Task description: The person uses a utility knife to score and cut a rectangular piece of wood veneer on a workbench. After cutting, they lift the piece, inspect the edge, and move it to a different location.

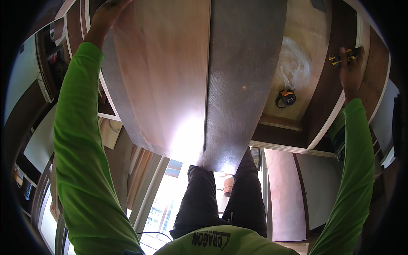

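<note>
My left hand [106, 19] is at the upper left, beside the far edge of a wide wood-toned panel [165, 68]. Its fingertips run out at the top of the picture, so its grip is hidden. At the upper right, my right hand [350, 76] is closed around a small yellow-and-black hand tool [346, 56], over the light edge of an open wooden cabinet frame. The tool's exact kind is unclear. A dark grey panel strip [242, 72] lies alongside the wood-toned panel, in front of my legs.
Inside the cabinet bay at right lie a black-and-orange tape measure [287, 98] and a crumpled clear plastic bag [295, 63]. A pinkish panel [285, 191] stands lower right. More wooden framing [109, 116] is at left. Bright light glares off the panel's near end.
</note>
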A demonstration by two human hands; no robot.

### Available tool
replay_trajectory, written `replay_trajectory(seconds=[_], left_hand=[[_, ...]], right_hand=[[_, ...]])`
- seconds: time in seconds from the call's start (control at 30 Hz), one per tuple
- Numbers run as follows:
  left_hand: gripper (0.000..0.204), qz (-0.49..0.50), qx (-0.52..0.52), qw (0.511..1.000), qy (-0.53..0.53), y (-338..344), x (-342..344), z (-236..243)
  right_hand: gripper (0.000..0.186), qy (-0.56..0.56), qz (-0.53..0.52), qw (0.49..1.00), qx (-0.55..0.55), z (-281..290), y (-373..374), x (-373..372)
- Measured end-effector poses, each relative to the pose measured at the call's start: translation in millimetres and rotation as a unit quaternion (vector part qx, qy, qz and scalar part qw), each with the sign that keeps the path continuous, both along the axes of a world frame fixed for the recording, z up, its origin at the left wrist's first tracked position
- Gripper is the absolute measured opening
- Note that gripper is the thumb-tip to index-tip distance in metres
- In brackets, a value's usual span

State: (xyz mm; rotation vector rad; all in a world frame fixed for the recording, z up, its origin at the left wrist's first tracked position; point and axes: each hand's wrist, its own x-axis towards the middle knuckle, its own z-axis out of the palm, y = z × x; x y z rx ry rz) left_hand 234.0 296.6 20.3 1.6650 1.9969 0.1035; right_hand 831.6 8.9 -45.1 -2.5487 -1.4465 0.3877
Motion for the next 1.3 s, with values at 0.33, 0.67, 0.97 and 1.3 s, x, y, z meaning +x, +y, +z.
replay_trajectory(seconds=[0.33,0.67,0.97,1.3], left_hand=[[0.090,-0.155,0.134,0.959,0.196,-3,12,6],[0.126,-0.396,0.034,0.905,0.153,-109,115,35],[0.141,-0.368,-0.085,0.902,0.210,-103,139,48],[0.143,-0.369,-0.122,0.891,0.236,-101,143,65]], right_hand=[[0.061,0.008,-0.019,1.000,-0.009,5,0,-3],[0.059,0.066,-0.026,0.997,-0.004,-1,-2,2],[0.055,0.027,0.024,0.999,0.018,6,2,-2],[0.048,0.218,-0.107,0.933,0.266,79,10,-87]])
